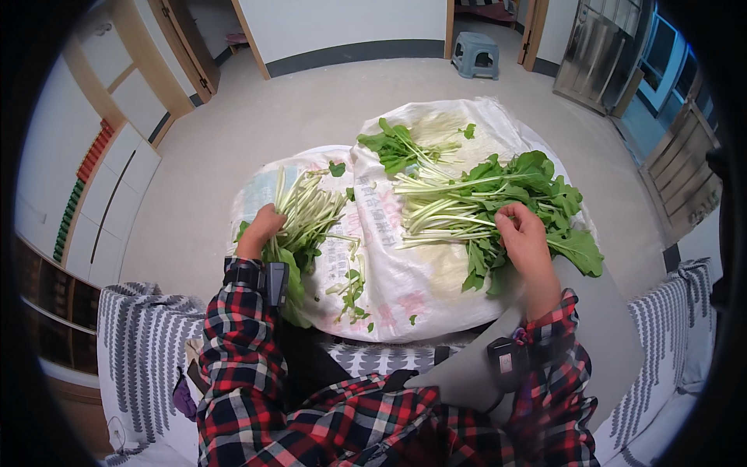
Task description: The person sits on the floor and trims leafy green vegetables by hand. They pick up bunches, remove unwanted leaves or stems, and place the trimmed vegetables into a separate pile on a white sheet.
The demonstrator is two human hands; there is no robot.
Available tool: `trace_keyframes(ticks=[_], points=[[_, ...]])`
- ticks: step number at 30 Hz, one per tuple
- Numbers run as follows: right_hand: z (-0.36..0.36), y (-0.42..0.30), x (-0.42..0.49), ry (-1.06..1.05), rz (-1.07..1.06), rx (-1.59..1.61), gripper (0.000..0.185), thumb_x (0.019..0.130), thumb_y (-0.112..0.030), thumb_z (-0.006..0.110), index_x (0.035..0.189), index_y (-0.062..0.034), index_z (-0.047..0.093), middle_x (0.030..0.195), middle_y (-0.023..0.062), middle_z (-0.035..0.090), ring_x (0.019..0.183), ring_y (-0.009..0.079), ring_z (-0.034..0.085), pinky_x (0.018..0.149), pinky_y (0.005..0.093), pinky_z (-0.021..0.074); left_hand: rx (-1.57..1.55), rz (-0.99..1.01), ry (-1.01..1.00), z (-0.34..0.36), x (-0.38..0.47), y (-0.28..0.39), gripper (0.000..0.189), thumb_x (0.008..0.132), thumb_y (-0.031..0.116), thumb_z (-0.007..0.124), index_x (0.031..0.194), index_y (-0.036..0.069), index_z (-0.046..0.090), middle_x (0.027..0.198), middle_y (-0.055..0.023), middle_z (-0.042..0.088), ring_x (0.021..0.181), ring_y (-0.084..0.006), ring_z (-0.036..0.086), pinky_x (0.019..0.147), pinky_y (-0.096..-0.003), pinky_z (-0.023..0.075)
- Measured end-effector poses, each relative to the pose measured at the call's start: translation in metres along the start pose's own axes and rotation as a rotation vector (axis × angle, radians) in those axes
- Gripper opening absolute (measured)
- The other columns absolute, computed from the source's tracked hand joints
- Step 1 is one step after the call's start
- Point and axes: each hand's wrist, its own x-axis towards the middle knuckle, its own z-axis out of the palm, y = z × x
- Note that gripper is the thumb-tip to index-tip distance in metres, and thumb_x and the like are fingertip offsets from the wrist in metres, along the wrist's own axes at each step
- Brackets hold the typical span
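Observation:
My left hand (pixel 264 229) is at the left side of a pile of pale-stemmed leafy greens (pixel 309 204). Its fingertips are partly hidden against the stems, so its grip cannot be made out. A broad green leaf (pixel 290 280) hangs below that wrist. Over a larger heap of leafy greens (pixel 513 181), my right hand (pixel 522 230) has thumb and forefinger pinched at a pale stem. The heap's stems point left and its leaves right. Behind it lies a smaller bunch of greens (pixel 394 143). All rest on white woven plastic sacks (pixel 432 280) bearing print.
Leaf scraps (pixel 352 292) are scattered on the sack between the piles. A grey board-like surface (pixel 601 327) extends beside my right forearm. Patterned cloth covers (pixel 152 333) drape the seating on both sides. A blue-grey plastic stool (pixel 475 55) stands by a far doorway.

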Motion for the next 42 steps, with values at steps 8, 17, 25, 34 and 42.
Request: trace_keyframes(ticks=[8,17,25,34,42], points=[[-0.003,0.0,-0.002,-0.022,0.022,0.029,0.019,0.079,-0.019,0.056,0.085,-0.0006,0.058,0.059,0.0062,0.051,0.053,0.0142,0.046,0.052,0.029,0.0382,0.079,0.155,0.04,0.013,-0.013,0.005,0.047,0.054,0.019,0.074,0.091,-0.005,0.06,0.082,-0.0164,0.063,0.074,-0.0253,0.061,0.069,-0.0336,0.0482],[-0.003,0.0,-0.001,-0.011,0.02,0.011,0.019,0.079,-0.019,0.057,0.084,-0.0006,0.058,0.058,0.0065,0.051,0.053,0.0146,0.047,0.051,0.0299,0.0386,-0.202,0.031,-0.005,0.005,-0.026,0.016,0.026,0.065,0.014,0.066,0.086,-0.001,0.063,0.072,-0.005,0.06,0.061,-0.013,0.054,0.056,-0.0282,0.0427],[-0.002,0.002,0.0,-0.022,-0.018,-0.02,0.02,0.079,-0.019,0.057,0.083,0.0004,0.058,0.059,0.0082,0.052,0.053,0.016,0.048,0.052,0.0304,0.0399,-0.208,0.126,-0.087,-0.054,-0.04,0.043,0.021,0.076,0.018,0.061,0.086,0.0,0.061,0.074,-0.0036,0.06,0.063,-0.0134,0.054,0.058,-0.0274,0.0424],[-0.004,-0.003,-0.003,-0.054,-0.004,-0.018,0.022,0.078,-0.019,0.056,0.084,0.0014,0.059,0.062,0.0105,0.055,0.055,0.0183,0.051,0.054,0.0307,0.0415,-0.247,0.195,-0.098,-0.049,-0.055,0.057,0.016,0.083,0.013,0.052,0.09,-0.001,0.055,0.069,-0.0063,0.06,0.058,-0.0146,0.057,0.055,-0.027,0.0454],[-0.005,-0.001,-0.004,-0.044,0.002,0.013,0.021,0.077,-0.018,0.057,0.086,0.0013,0.059,0.063,0.012,0.056,0.057,0.0194,0.053,0.056,0.031,0.0428,-0.03,0.35,0.036,-0.059,-0.06,0.089,0.024,0.067,0.01,0.068,0.085,-0.001,0.057,0.062,-0.0021,0.053,0.051,-0.0123,0.051,0.047,-0.0277,0.042]])
